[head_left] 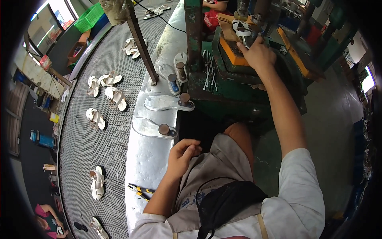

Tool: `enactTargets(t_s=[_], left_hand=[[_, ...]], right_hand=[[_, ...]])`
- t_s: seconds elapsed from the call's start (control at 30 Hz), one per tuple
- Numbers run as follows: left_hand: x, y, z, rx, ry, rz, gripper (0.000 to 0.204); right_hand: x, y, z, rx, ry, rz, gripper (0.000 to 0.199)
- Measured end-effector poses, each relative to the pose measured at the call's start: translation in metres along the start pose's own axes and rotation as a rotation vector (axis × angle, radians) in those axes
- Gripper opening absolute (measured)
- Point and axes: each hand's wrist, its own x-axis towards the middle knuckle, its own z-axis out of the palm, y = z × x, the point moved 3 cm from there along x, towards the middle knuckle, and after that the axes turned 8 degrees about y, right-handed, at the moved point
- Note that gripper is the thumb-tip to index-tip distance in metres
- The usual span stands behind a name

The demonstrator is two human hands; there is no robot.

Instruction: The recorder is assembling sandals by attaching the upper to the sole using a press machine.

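Note:
My right hand [258, 55] reaches forward to the green press and closes around the heel end of a white strapped sandal [241, 28]. That sandal rests on the press's orange-sided pad [234, 51], below the metal head; part of it is hidden by my fingers. Close to my lap, my left hand [181, 159] is loosely curled with nothing visible in it. Just beyond it on the metal ledge lie two silver sole-shaped plates [149, 127] with round brown knobs. Two more plates [169, 75] stand farther along, beside the press post.
A perforated conveyor [75, 147] on the left carries several white sandals [115, 97]. Yellow-and-black pliers [140, 190] lie by my left forearm. Thin white sticks [209, 71] are on the press base. A rusty upright bar [141, 44] rises from the ledge. Another person [49, 219] is at lower left.

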Motion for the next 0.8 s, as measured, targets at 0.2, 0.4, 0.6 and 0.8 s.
enactTargets(t_s=[0.2, 0.4, 0.6, 0.8], left_hand=[[-0.062, 0.0, -0.1, 0.14, 0.392, 0.119, 0.021], [-0.133, -0.053, -0.261, 0.416, 1.082, 0.192, 0.034], [-0.031, -0.061, -0.356, 0.771, 1.75, 0.209, 0.094], [-0.058, -0.05, -0.408, 0.686, 1.973, -0.401, 0.108]], right_hand=[[-0.024, 0.022, 0.005, 0.23, 0.682, -0.325, 0.061], [0.018, -0.008, 0.068, 0.731, 0.208, -0.267, 0.042], [0.289, 0.12, 0.125, 0.077, 0.302, -0.15, 0.076], [0.281, 0.064, 0.162, 0.084, 0.104, 0.049, 0.085]])
